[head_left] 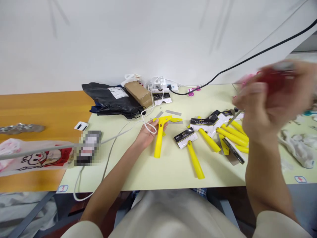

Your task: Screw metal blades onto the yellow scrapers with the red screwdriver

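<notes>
Left hand (147,134) half-open, fingers curled up against a bare yellow scraper (159,138); I cannot tell whether it grips. Right hand (267,102) closed on a red-handled tool (274,79), raised and blurred, its pointed metal tip (231,119) aimed toward the pile. Metal strips (173,112) lie just beyond the bare scraper on the table (173,178). Only that scraper shows no card; the other yellow scrapers (195,158) still carry black-and-white cards (185,138), so most remain carded. Card print is too small for me to read. Shipping label (118,92) on the black mailer (111,99) is likewise illegible.
</notes>
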